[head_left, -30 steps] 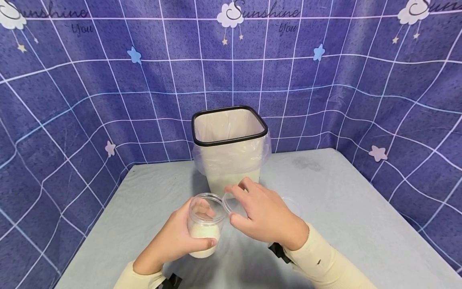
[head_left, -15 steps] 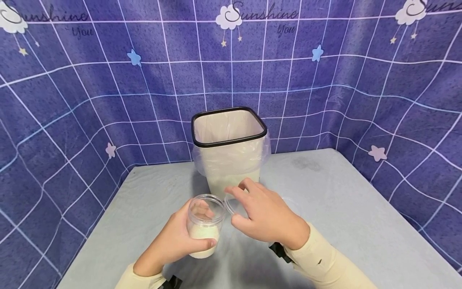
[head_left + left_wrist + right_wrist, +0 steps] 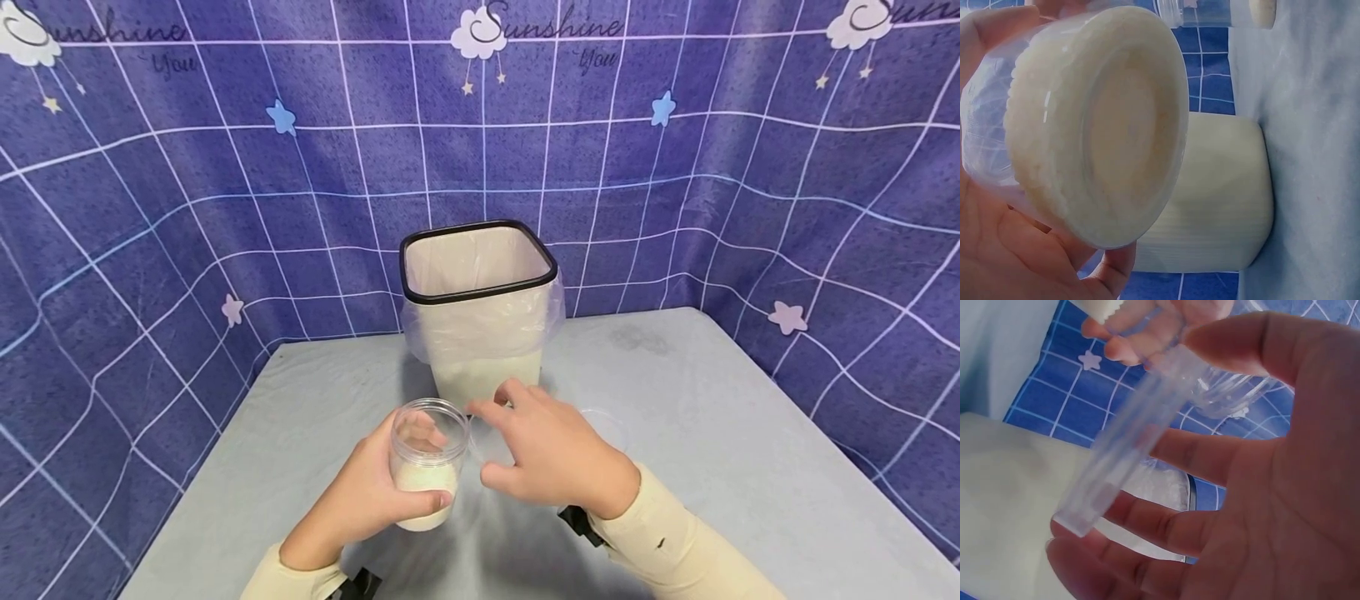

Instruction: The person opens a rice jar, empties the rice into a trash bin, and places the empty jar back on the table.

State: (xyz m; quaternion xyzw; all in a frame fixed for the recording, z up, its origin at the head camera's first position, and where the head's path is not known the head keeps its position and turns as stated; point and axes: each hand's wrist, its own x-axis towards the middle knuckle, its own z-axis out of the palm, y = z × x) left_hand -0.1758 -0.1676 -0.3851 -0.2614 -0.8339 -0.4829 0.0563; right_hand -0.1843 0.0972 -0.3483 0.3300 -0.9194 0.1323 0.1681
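My left hand [image 3: 360,492] grips a clear, open-topped jar [image 3: 426,487] above the table. White, rice-like grains [image 3: 1054,125] fill its lower part, seen through the side and base in the left wrist view. To the right, my right hand [image 3: 558,450] holds a clear round lid [image 3: 1125,444] by its edge, between thumb and fingers. That lid stands almost on edge, close beside the jar's rim in the head view. A second clear jar [image 3: 606,423] sits behind my right wrist, mostly hidden; pale contents [image 3: 1263,12] show at its bottom in the left wrist view.
A cream trash bin [image 3: 487,379] with a black rim and a clear liner bag stands just beyond my hands. Grey cloth covers the table [image 3: 712,433]. Blue gridded curtains [image 3: 337,167] enclose the back and both sides.
My right hand has turned slightly, its fingers spreading a little, and the lid now stands more on edge beside the jar's rim. The left hand and its jar have barely moved.
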